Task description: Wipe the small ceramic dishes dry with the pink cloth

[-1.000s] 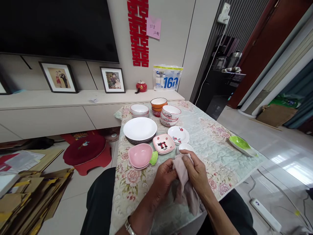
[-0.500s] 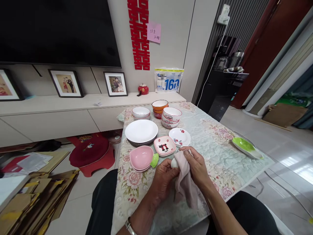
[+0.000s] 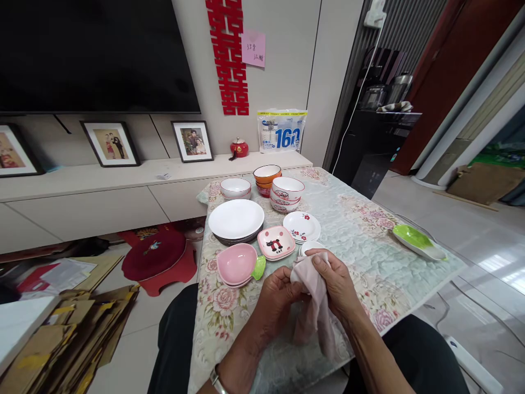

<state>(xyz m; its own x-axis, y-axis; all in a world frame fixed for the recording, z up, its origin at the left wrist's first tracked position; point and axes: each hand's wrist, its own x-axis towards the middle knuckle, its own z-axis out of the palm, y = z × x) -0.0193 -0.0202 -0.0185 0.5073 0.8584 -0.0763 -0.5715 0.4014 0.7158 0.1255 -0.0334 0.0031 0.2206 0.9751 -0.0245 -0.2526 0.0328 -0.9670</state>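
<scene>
My left hand (image 3: 278, 293) is closed, its thumb and fingers pinching a small white dish that the cloth almost wholly covers. Over that dish my right hand (image 3: 335, 282) grips a pale pink cloth (image 3: 314, 314), whose loose end hangs down between my wrists. Just beyond the fingers, small white dishes (image 3: 308, 247) are partly hidden. Close by on the table are square pink cat dishes (image 3: 276, 242), white plates with red flowers (image 3: 302, 225), and pink bowls (image 3: 237, 265) with a green leaf-shaped handle.
Large white plates (image 3: 237, 219), white bowls (image 3: 235, 188), orange bowls (image 3: 267, 174) and red-rimmed bowls (image 3: 287, 189) stand farther back on the flowered tablecloth (image 3: 223, 323). A green dish (image 3: 414, 238) lies near the right edge. Left of the table is a red stool (image 3: 158, 257).
The cloth has shifted over the small white dish, hiding the edge that showed before. My right hand has turned and moved slightly right, uncovering the small white dishes behind it.
</scene>
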